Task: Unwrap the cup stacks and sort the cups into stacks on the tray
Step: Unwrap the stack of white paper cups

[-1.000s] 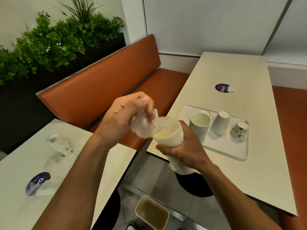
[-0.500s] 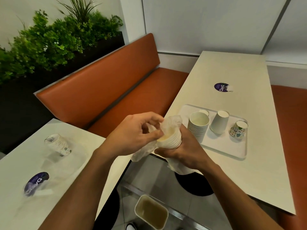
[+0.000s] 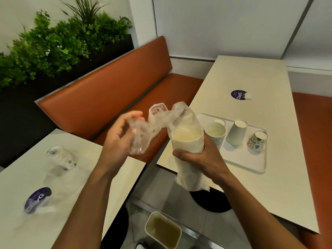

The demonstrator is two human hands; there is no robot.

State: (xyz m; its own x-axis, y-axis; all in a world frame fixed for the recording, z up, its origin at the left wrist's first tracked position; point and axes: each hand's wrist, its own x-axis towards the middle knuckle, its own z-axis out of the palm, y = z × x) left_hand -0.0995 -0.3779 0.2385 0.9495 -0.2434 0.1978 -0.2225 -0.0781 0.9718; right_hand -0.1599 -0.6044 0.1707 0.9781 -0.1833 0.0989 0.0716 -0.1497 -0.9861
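The cup stack (image 3: 187,141) was held upright in the air between the two counters, just short of the tray (image 3: 242,159). The right hand (image 3: 199,159) was wrapped round its middle, thumb in front and fingers curled behind. A second before, the left hand (image 3: 119,139) had pinched the plastic wrap (image 3: 143,133) tight over the rim. Now it had swung out to the left with its fingers loosely curled on the torn end, and the film stood open above the top cup. The wrap still sleeved the lower cups and hung ragged below the right hand. So the seal looked broken but the stack was not yet free. The sleeve probably had to be stripped downward before these cups could join the white stack (image 3: 215,132) on the tray.
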